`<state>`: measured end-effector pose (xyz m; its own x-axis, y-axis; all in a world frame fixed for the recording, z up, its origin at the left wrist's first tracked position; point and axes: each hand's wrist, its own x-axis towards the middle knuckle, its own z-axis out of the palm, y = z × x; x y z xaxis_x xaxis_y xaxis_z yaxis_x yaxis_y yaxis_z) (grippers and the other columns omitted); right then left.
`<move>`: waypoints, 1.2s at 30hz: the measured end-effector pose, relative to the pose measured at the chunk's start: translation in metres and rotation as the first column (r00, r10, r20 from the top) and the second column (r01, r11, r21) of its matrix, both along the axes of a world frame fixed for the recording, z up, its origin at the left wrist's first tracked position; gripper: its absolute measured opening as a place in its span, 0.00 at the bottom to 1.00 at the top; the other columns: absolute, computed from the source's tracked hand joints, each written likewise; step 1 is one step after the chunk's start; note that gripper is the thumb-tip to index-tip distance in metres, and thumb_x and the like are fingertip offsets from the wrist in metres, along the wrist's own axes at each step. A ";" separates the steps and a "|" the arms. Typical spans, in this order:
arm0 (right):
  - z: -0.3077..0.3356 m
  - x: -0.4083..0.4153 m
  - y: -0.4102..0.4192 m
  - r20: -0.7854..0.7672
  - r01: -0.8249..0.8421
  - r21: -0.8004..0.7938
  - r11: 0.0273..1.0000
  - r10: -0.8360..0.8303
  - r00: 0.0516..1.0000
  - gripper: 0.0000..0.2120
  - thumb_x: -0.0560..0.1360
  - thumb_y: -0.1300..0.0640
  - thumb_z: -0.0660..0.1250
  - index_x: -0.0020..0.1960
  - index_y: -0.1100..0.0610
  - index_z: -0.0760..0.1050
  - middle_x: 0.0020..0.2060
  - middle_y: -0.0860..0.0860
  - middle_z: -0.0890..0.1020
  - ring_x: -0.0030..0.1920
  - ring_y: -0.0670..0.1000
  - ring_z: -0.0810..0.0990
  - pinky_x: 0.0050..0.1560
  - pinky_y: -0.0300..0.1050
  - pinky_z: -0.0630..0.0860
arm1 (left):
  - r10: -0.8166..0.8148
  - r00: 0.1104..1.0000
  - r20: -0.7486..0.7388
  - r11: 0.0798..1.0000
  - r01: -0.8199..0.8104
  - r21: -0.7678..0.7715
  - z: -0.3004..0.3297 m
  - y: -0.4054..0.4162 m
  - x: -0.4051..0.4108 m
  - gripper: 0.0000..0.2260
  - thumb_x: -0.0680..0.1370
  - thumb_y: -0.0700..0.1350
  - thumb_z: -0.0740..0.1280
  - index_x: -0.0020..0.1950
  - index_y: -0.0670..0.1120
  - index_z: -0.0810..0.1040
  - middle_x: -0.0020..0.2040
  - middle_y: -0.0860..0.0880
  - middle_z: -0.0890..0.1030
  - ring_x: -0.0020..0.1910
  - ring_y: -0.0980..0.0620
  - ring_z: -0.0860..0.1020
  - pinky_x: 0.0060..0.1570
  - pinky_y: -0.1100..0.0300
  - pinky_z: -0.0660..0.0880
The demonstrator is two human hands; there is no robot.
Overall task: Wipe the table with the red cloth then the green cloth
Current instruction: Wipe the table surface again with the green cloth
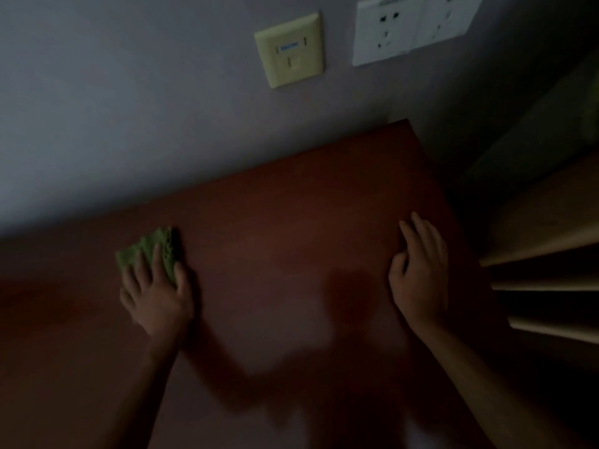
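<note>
- Green cloth (147, 252): we are pressing it flat on the table's left part, near the wall edge. It is bunched under our fingers, with folds poking out ahead of them.
- Left hand (155, 293): we are laying it over the cloth, fingers spread and fairly straight, thumb alongside the cloth's right edge; pressing rather than pinching.
- Right hand (418, 277): we are resting it on the bare table near the right edge, holding nothing, fingers loosely bent.
- Handling, as we are judging it: the cloth is looking soft, light and limp, likely to crumple and slide under a flat palm. We are reckoning a broad palm press over its middle suits wiping, and a pinch at a corner suits lifting.
- Red cloth: we are not seeing it anywhere in view.
- Table (291, 254): a reddish-brown, smooth top, butting against the wall.
- Room: dim light; a yellowed wall plate (290, 50) and a white socket panel (389, 30) on the wall above; pale shelves (544, 247) standing just right of the table.
</note>
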<state>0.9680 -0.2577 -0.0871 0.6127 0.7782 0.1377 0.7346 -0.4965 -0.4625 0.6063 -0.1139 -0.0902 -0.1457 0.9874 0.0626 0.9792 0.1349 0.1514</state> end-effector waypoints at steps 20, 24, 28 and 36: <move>0.004 0.069 -0.074 -0.454 0.281 0.239 0.930 -0.148 0.878 0.23 0.76 0.62 0.55 0.71 0.59 0.69 0.71 0.57 0.70 0.70 0.53 0.70 0.68 0.33 0.63 | -0.426 0.903 0.062 0.900 0.430 -0.076 -0.008 -0.194 0.342 0.30 0.78 0.58 0.55 0.77 0.46 0.62 0.76 0.34 0.61 0.75 0.29 0.57 0.69 0.27 0.50; 0.003 0.067 -0.079 -0.509 0.348 0.239 0.907 -0.188 0.840 0.23 0.77 0.59 0.54 0.71 0.58 0.69 0.67 0.56 0.76 0.65 0.49 0.74 0.57 0.19 0.60 | -0.598 0.801 0.020 0.797 0.597 -0.096 -0.003 -0.199 0.356 0.28 0.79 0.58 0.54 0.78 0.50 0.61 0.78 0.39 0.60 0.76 0.33 0.56 0.71 0.31 0.54; 0.001 0.063 -0.079 -0.464 0.323 0.294 0.900 -0.161 0.871 0.22 0.77 0.62 0.55 0.70 0.59 0.71 0.60 0.58 0.80 0.58 0.54 0.79 0.53 0.23 0.64 | -0.523 0.850 0.059 0.842 0.526 -0.115 -0.001 -0.222 0.267 0.30 0.77 0.58 0.57 0.77 0.50 0.64 0.77 0.39 0.61 0.76 0.35 0.58 0.71 0.36 0.56; 0.005 0.064 -0.077 -0.433 0.323 0.298 0.898 -0.174 0.885 0.22 0.74 0.63 0.56 0.67 0.62 0.73 0.56 0.59 0.82 0.54 0.44 0.76 0.52 0.19 0.62 | -0.096 0.995 -0.001 0.989 0.095 -0.109 -0.001 -0.076 0.190 0.31 0.76 0.59 0.50 0.76 0.47 0.66 0.76 0.36 0.62 0.74 0.31 0.59 0.69 0.31 0.54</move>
